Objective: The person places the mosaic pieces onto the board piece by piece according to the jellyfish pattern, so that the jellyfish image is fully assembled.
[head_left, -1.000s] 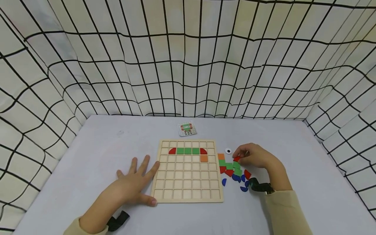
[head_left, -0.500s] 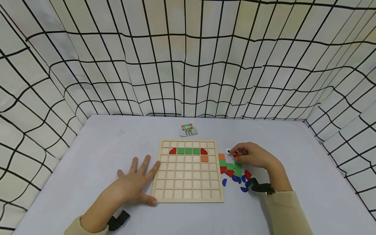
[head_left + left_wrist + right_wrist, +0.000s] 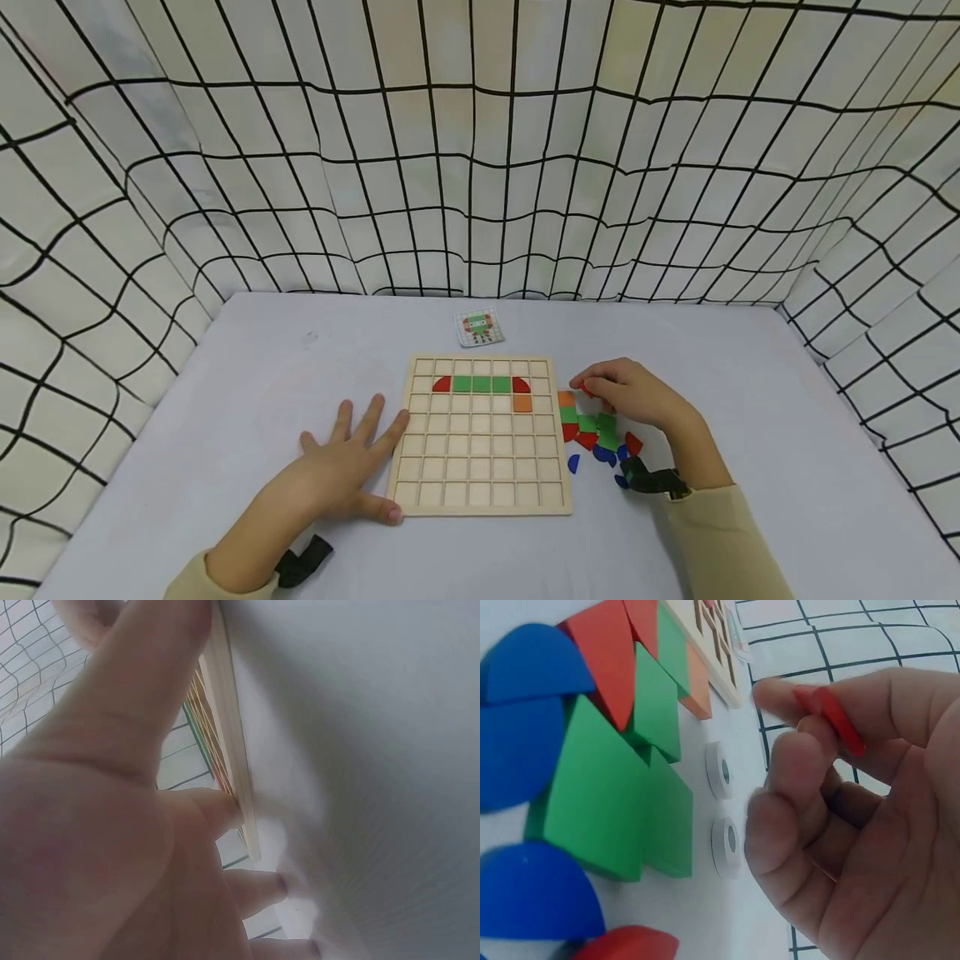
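A wooden grid board lies mid-table. In one upper row it holds three green square blocks between two red rounded-corner blocks, with an orange square block under the right one. My left hand is spread at the board's left side, thumb by the lower corner and a forefinger at the edge. My right hand, raised beside the board's upper right, pinches a small red block between thumb and forefinger; its other fingers are curled.
Right of the board lie loose green blocks, red blocks and blue half-round blocks. Two white rings with dark centres show in the right wrist view. A pattern card lies behind the board. Black-lined netting surrounds the table.
My right hand has moved left and slightly away from me, lifting the red block off the pile toward the board. My left hand has stayed in place.
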### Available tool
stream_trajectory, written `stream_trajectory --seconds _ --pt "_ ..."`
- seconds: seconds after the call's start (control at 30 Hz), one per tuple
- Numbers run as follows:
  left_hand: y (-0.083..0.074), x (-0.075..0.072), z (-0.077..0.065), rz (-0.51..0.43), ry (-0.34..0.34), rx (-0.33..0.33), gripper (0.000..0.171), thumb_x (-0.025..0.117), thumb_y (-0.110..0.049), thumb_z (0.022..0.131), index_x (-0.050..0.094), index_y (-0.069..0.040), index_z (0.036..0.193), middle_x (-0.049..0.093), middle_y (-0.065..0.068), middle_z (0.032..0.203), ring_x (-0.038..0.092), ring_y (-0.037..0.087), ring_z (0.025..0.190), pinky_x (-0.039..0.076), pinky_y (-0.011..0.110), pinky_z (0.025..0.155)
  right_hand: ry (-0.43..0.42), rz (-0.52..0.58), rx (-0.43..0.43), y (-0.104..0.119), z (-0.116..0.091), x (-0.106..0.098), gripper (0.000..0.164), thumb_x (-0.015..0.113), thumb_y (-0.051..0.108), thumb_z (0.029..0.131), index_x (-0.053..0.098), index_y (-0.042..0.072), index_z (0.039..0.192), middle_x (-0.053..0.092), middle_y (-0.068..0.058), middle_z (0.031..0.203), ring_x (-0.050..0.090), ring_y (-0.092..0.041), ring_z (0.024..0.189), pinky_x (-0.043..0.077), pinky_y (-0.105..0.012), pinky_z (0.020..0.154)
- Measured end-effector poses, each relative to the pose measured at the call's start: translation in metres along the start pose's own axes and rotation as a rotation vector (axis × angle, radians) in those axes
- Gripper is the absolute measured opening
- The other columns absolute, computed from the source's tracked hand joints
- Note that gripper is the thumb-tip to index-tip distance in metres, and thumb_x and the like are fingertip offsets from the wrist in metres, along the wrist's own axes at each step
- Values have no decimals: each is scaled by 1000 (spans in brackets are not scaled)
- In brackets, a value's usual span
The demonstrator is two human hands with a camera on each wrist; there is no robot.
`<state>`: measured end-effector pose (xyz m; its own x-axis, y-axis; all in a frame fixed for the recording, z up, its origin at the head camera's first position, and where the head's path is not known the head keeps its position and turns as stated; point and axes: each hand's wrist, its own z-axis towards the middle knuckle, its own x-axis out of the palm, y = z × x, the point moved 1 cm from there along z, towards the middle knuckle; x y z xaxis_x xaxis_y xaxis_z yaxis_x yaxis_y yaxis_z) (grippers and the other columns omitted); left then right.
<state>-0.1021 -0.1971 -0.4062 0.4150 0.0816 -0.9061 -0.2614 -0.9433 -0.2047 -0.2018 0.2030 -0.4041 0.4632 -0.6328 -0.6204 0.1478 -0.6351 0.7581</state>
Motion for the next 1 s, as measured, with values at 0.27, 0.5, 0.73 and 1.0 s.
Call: stream_trajectory --seconds 0.27,0.5,0.73,1.0 --pt "1 1 1 6 1 0 129 73 -78 59 18 -21 161 2 24 166 1 63 143 13 92 85 -13 58 -16 3 5 6 17 52 16 102 66 8 108 55 -9 82 53 -22 70 49 -29 63" --pt "1 1 1 17 2 -3 130 73 -78 59 17 -21 161 2 24 166 1 63 144 13 92 85 -57 74 -36 5 7 9 9 65 9 92 62 10 101 62 -8 101 63 -25 86 55 -37 76" --pt "0 -1 1 4 7 -4 129 74 -77 60 17 -21 161 1 24 166 -1 63 144 12 92 86 -74 31 -96 7 8 12 8 73 13 90 70 16 96 65 -2 90 57 -25 86 51 -36 73" --pt "-2 -2 1 -9 7 4 127 75 -75 61 18 -20 161 2 24 165 -1 63 144 12 92 85 -71 71 -55 10 9 18 14 68 12 92 72 15 104 61 -5 96 60 -25 85 55 -35 70"
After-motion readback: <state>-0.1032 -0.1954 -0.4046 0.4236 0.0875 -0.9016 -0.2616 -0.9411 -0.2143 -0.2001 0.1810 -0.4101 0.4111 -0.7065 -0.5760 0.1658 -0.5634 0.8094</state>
